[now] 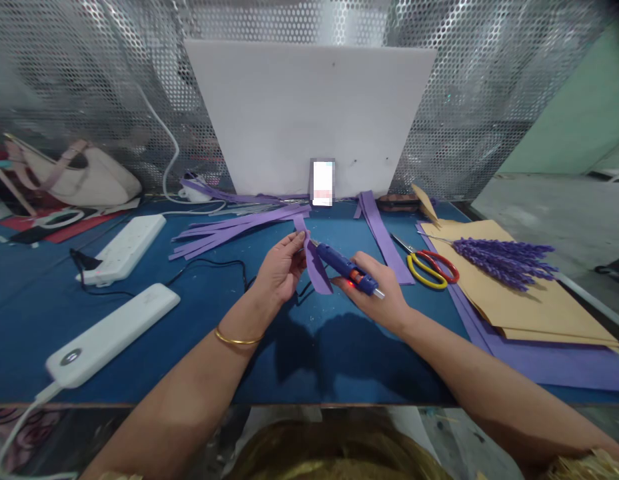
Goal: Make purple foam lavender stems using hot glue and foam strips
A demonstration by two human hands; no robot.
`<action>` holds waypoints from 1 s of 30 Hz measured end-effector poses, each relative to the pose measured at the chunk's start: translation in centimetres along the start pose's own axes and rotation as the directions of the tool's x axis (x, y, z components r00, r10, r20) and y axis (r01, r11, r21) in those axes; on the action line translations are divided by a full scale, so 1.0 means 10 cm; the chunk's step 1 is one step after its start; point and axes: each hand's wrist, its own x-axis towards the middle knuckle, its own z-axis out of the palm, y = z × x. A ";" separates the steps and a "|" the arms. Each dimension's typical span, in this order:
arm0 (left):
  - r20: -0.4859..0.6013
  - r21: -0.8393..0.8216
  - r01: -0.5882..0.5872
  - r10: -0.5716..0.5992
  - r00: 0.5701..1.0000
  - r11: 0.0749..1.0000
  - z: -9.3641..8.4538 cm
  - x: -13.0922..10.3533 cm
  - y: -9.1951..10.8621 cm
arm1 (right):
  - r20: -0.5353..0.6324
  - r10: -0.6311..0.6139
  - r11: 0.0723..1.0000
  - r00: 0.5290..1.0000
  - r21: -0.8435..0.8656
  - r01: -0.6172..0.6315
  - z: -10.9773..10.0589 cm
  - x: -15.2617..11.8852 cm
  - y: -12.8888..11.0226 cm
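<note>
My left hand (285,265) pinches a purple paper strip (316,270) near its upper part, and the strip hangs down, slightly curled. Wrapped around a blue hot glue gun (339,260), my right hand (382,290) keeps the nozzle at the strip, close to my left fingertips. A red light glows on the gun's side, and a glue stick end sticks out of its back. Behind my left hand, several cut purple strips (229,227) lie fanned out. Wider purple strips (382,237) rest beyond my right hand.
Scissors (429,267) with red and yellow handles lie at right, beside tan paper sheets (519,307) bearing a purple flower stem (506,259). At left are a power strip (124,250) and a white power bank (114,333). A lit phone (323,181) leans against a white board (309,113).
</note>
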 end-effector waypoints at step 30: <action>-0.033 -0.016 -0.102 0.102 0.994 0.995 -0.04 0.07 0.03 | 0.007 0.019 0.999 1.000 -0.029 -0.018 -0.02 0.02 -0.03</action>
